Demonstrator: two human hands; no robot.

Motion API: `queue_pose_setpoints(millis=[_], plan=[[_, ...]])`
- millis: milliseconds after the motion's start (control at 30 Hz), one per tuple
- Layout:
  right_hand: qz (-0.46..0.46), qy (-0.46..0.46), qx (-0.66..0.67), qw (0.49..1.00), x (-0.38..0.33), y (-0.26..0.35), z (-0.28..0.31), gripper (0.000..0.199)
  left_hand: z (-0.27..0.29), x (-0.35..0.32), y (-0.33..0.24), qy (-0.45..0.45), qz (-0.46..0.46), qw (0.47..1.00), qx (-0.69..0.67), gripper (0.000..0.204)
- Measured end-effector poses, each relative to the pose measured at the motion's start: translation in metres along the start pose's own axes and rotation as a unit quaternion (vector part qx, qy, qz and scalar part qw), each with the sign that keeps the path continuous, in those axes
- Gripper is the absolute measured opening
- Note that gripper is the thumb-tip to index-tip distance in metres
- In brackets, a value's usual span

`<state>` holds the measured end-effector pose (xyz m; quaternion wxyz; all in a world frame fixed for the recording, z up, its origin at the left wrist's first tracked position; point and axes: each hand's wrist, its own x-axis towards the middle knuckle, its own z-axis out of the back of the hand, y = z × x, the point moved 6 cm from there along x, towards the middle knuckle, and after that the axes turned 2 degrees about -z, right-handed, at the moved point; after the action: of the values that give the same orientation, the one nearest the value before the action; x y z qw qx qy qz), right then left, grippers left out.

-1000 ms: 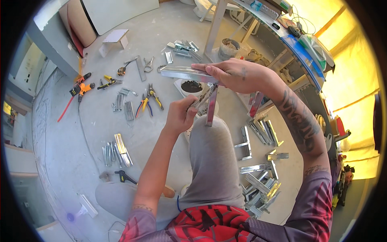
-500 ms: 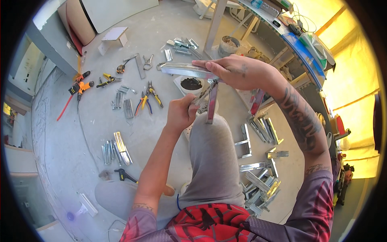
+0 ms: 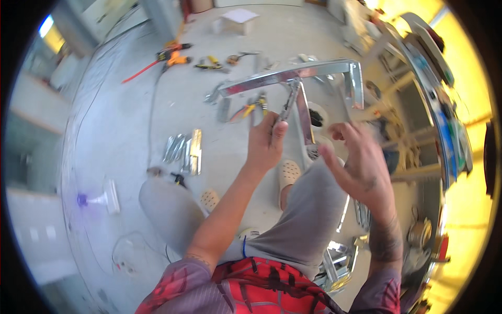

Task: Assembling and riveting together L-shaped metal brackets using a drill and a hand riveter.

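Holding hand: your left grip [image 3: 265,146] is closed around one silver clamp tool [image 3: 288,103].
Metal frame: one silver frame [image 3: 266,81] sits above your left grip, not in it. The tool reaches up to where the middle leg [image 3: 305,115] meets the long bar [image 3: 324,69]. I cannot tell if the tool bites the metal.
Free hand: your right grip [image 3: 361,162] is half open, thumb apart, with nothing in it. It looks blurry, and is near the middle leg, below the end leg [image 3: 356,91].
What changed: half a second ago your right grip was on the frame. Now it has let go, and the end leg shows. The middle leg's foot was over your knee [image 3: 321,175]; now the knee is lower and to the right.
Frame parts: one long bar, two legs.
Shoes: two cream shoes [image 3: 288,171] with holes.
White things: one little stand [image 3: 239,22], far off on the floor [image 3: 125,131], and one tub [image 3: 325,116] with dark stuff inside.
Metal bits: one pile [image 3: 183,153] on the left, too blurry to count.
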<state>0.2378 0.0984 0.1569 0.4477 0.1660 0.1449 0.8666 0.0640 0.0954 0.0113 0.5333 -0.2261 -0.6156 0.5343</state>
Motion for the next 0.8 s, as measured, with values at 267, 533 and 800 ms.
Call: queue_pose_setpoints(millis=[267,533,800], plan=[[-0.025,0.235,0.380,0.894,0.036,0.030,-0.112,0.079,0.061,-0.062,-0.029,0.014,0.087,0.996,-0.023,0.048],[-0.083,0.326,0.343,0.877,0.093,-0.045,-0.256,0.035,0.276,-0.176,-0.035,-0.207,0.087,0.964,0.142,0.040],[0.044,0.347,0.084,0.933,0.113,-0.158,-0.472,0.049,0.284,-0.455,0.150,-0.054,0.553,0.722,0.411,0.077]])
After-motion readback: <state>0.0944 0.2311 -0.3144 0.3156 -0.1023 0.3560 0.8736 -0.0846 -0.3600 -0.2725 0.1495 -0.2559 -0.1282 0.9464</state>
